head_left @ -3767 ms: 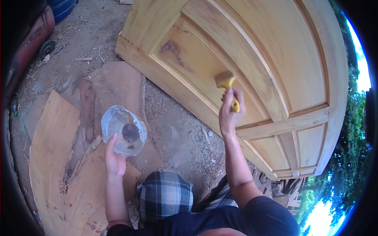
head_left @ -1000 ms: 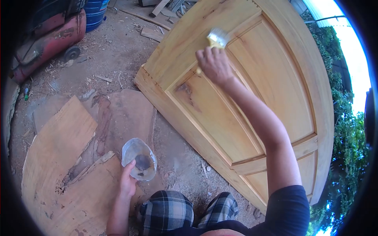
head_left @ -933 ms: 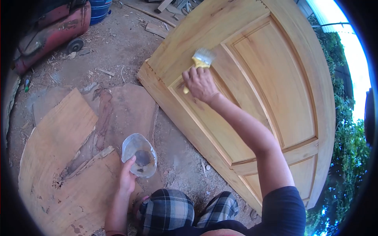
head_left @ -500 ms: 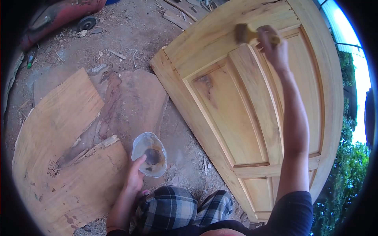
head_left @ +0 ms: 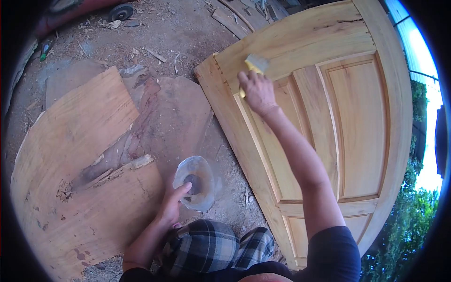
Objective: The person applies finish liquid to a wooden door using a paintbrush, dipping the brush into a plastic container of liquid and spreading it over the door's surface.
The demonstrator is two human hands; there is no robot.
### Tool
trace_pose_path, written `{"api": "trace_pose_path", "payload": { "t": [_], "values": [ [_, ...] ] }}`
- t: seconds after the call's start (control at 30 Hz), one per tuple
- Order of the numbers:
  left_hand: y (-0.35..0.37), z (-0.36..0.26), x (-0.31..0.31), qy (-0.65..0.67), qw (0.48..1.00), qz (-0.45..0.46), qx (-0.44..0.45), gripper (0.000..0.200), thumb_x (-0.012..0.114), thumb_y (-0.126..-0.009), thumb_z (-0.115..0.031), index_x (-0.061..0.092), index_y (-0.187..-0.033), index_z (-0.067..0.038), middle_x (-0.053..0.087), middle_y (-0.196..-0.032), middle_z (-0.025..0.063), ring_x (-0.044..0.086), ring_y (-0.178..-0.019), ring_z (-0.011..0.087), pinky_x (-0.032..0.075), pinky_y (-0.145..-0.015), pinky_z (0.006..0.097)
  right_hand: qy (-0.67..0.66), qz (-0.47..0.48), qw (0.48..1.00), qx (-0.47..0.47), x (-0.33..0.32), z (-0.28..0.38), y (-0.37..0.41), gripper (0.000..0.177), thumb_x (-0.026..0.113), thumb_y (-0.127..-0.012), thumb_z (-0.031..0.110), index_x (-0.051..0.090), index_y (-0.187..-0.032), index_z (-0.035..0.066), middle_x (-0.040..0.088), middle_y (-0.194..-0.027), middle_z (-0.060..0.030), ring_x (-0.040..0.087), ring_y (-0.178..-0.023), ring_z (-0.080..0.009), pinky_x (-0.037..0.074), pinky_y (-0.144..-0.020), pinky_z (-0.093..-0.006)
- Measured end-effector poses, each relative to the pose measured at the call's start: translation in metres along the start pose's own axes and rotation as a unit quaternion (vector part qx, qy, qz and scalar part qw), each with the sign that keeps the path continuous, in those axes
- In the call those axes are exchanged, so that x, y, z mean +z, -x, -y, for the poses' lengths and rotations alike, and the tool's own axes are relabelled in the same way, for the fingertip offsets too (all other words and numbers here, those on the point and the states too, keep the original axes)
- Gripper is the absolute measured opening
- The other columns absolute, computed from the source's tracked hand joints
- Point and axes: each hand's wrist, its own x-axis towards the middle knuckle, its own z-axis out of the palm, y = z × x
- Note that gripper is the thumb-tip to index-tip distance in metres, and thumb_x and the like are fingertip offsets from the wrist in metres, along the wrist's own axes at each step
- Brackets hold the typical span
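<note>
A wooden panel door [head_left: 300,51] fills the right half of the view, with raised mouldings around its panels. My right hand [head_left: 258,91] is closed around the yellow handle of a paintbrush [head_left: 257,65]. The bristles are over the wide rail at the door's far end, left of its middle. Low in the middle, my left hand [head_left: 174,199] grips a translucent plastic container [head_left: 199,164] with its thumb over the rim. A little dark liquid shows at the container's bottom. It is held above the ground, between the door and some plywood.
Broken plywood sheets [head_left: 75,127] lie on the dusty ground [head_left: 183,42] at left. Wood scraps [head_left: 230,23] are scattered at the top. A red object with a black wheel [head_left: 120,12] is at upper left. Green foliage [head_left: 404,235] borders the door at right.
My right hand has swept the paintbrush left across the door's far rail. My left hand and the container have shifted slightly right in view, as has the whole scene.
</note>
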Motion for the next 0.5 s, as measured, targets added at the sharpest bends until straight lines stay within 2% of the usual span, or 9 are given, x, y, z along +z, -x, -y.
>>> {"api": "trace_pose_path", "payload": {
  "t": [0.07, 0.1, 0.13, 0.17, 0.2, 0.3, 0.37, 0.43, 0.5],
  "values": [
    [0.007, -0.002, 0.006, 0.011, 1.000, 0.015, 0.004, 0.068, 0.063, -0.090, -0.020, 0.031, -0.147, -0.003, 0.046, -0.139, 0.0131, 0.044, -0.131, 0.0234, 0.034, -0.111, 0.0397, -0.159, 0.069, 0.985, 0.015, 0.036, 0.039, 0.013, 0.011, 0.054, -0.092, 0.017, 0.053, -0.101, 0.012, 0.062, -0.087, -0.0156, 0.066, -0.081, -0.0346, 0.050, -0.073, -0.0453],
    [0.011, -0.005, 0.009, 0.015, 1.000, 0.026, 0.009, 0.067, 0.064, -0.090, -0.020, 0.031, -0.146, -0.003, 0.046, -0.138, 0.0128, 0.044, -0.130, 0.0234, 0.035, -0.110, 0.0403, -0.163, 0.071, 0.984, 0.010, 0.045, 0.046, 0.019, 0.011, 0.054, -0.092, 0.017, 0.053, -0.101, 0.012, 0.062, -0.087, -0.0156, 0.066, -0.081, -0.0346, 0.050, -0.073, -0.0453],
    [0.012, -0.003, 0.006, 0.017, 1.000, 0.020, 0.007, 0.067, 0.064, -0.090, -0.020, 0.031, -0.146, -0.003, 0.046, -0.138, 0.0128, 0.044, -0.130, 0.0234, 0.035, -0.110, 0.0403, -0.321, 0.055, 0.942, 0.084, 0.052, 0.048, 0.027, 0.010, 0.056, -0.093, 0.017, 0.057, -0.099, 0.010, 0.065, -0.086, -0.0179, 0.067, -0.081, -0.0351, 0.051, -0.073, -0.0436],
    [0.012, 0.000, 0.003, 0.015, 1.000, 0.013, -0.009, 0.067, 0.064, -0.090, -0.020, 0.031, -0.147, -0.004, 0.045, -0.139, 0.0126, 0.044, -0.130, 0.0234, 0.035, -0.110, 0.0403, -0.466, 0.041, 0.869, 0.158, 0.058, 0.047, 0.035, 0.010, 0.058, -0.094, 0.016, 0.060, -0.098, 0.008, 0.067, -0.085, -0.0202, 0.068, -0.081, -0.0356, 0.053, -0.073, -0.0419],
    [0.011, 0.001, 0.001, 0.013, 1.000, 0.008, -0.024, 0.068, 0.065, -0.090, -0.020, 0.031, -0.147, -0.005, 0.044, -0.139, 0.0125, 0.044, -0.130, 0.0235, 0.035, -0.110, 0.0403, -0.468, 0.045, 0.869, 0.156, 0.063, 0.040, 0.044, 0.010, 0.058, -0.094, 0.016, 0.060, -0.098, 0.008, 0.067, -0.085, -0.0202, 0.068, -0.081, -0.0356, 0.053, -0.073, -0.0419],
    [0.008, -0.002, 0.000, 0.014, 0.999, 0.014, -0.032, 0.070, 0.067, -0.090, -0.022, 0.030, -0.148, -0.006, 0.042, -0.140, 0.0130, 0.042, -0.130, 0.0233, 0.036, -0.110, 0.0393, -0.457, 0.028, 0.875, 0.157, 0.070, 0.004, 0.055, 0.014, 0.062, -0.095, 0.019, 0.065, -0.097, 0.005, 0.070, -0.080, -0.0180, 0.070, -0.075, -0.0276, 0.055, -0.069, -0.0363],
    [0.002, 0.003, -0.003, -0.001, 0.999, 0.009, -0.036, 0.071, 0.067, -0.090, -0.022, 0.030, -0.148, -0.006, 0.042, -0.140, 0.0132, 0.042, -0.130, 0.0231, 0.036, -0.109, 0.0387, -0.556, 0.036, 0.802, 0.214, 0.072, -0.013, 0.041, 0.017, 0.061, -0.096, 0.021, 0.064, -0.101, 0.004, 0.070, -0.078, -0.0129, 0.070, -0.069, -0.0185, 0.055, -0.065, -0.0313],
    [-0.004, 0.009, -0.007, -0.045, 0.999, 0.021, -0.019, 0.072, 0.067, -0.090, -0.023, 0.030, -0.148, -0.006, 0.043, -0.139, 0.0137, 0.043, -0.129, 0.0229, 0.037, -0.107, 0.0371, -0.544, 0.011, 0.816, 0.193, 0.073, -0.016, 0.004, 0.019, 0.060, -0.097, 0.022, 0.064, -0.100, 0.004, 0.069, -0.077, -0.0090, 0.068, -0.067, -0.0123, 0.055, -0.062, -0.0283],
    [-0.009, 0.013, -0.008, -0.039, 0.999, 0.033, -0.015, 0.072, 0.067, -0.090, -0.023, 0.029, -0.149, -0.005, 0.043, -0.139, 0.0138, 0.043, -0.129, 0.0229, 0.038, -0.106, 0.0364, -0.553, -0.055, 0.815, 0.167, 0.077, -0.011, -0.043, 0.018, 0.060, -0.097, 0.021, 0.064, -0.099, 0.004, 0.069, -0.076, -0.0094, 0.070, -0.068, -0.0143, 0.055, -0.063, -0.0282]
  ]
}}
